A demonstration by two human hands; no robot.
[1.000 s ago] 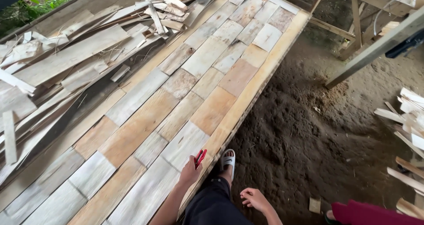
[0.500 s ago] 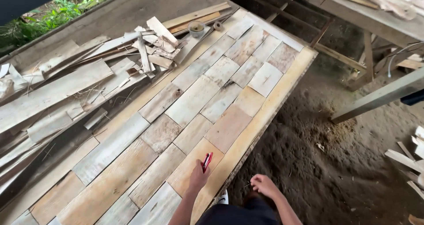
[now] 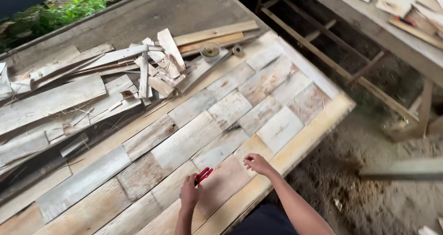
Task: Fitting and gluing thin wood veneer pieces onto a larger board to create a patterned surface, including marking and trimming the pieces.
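My left hand (image 3: 189, 193) grips a small red tool (image 3: 202, 175) with its tip resting on a panel of short wooden boards (image 3: 221, 110) laid in rows. My right hand (image 3: 256, 163) hovers just above the same panel near its front edge, fingers curled with nothing in them. A pale long edge board (image 3: 304, 138) borders the panel on the near side.
A heap of loose wood offcuts (image 3: 92, 92) lies at the panel's far left. A small round tin (image 3: 211, 51) and a small roll (image 3: 238, 50) sit near the far end. A wooden bench frame (image 3: 383, 45) stands at right over dirt floor (image 3: 369, 189).
My view has shifted along the panel. My right hand rose from beside my leg onto the boards. The left hand keeps the red tool on the wood.
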